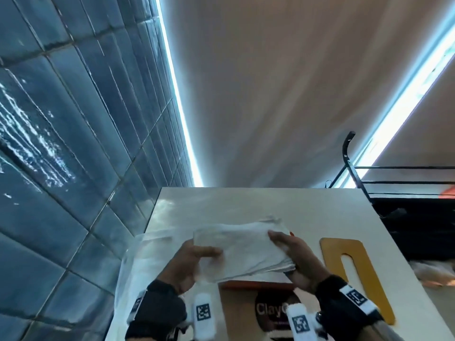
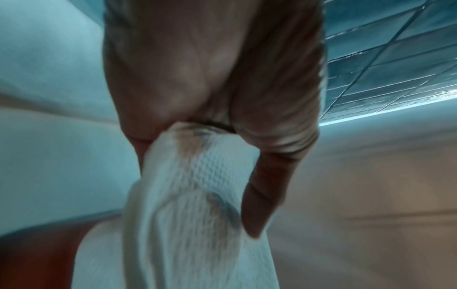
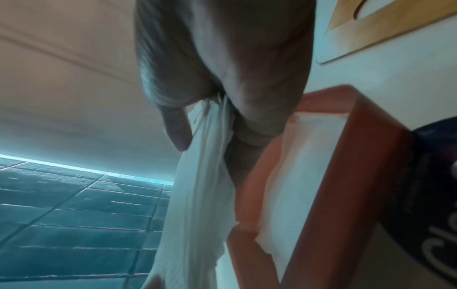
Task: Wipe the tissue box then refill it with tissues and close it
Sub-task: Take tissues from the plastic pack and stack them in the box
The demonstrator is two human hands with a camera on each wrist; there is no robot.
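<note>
A thick stack of white tissues [image 1: 242, 252] hangs in the air just above the open tissue box [image 1: 256, 284], held between both hands. My left hand [image 1: 194, 257] grips the stack's left end, thumb on top. My right hand [image 1: 290, 252] grips the right end. The box is orange-red with a brown side bearing a dark "Clay" label [image 1: 273, 313]. In the right wrist view the tissues [image 3: 197, 195] hang beside the box's open top [image 3: 304, 176], which shows white inside. In the left wrist view the embossed tissues [image 2: 185, 195] are pinched by my fingers [image 2: 262, 195].
The wooden lid with a long slot [image 1: 362, 274] lies flat on the pale table [image 1: 246, 203] to the right of the box. A clear plastic wrapper [image 1: 138, 254] lies at the table's left edge. Blue wall tiles are on the left; a black wire rack [image 1: 394, 193] stands at the right.
</note>
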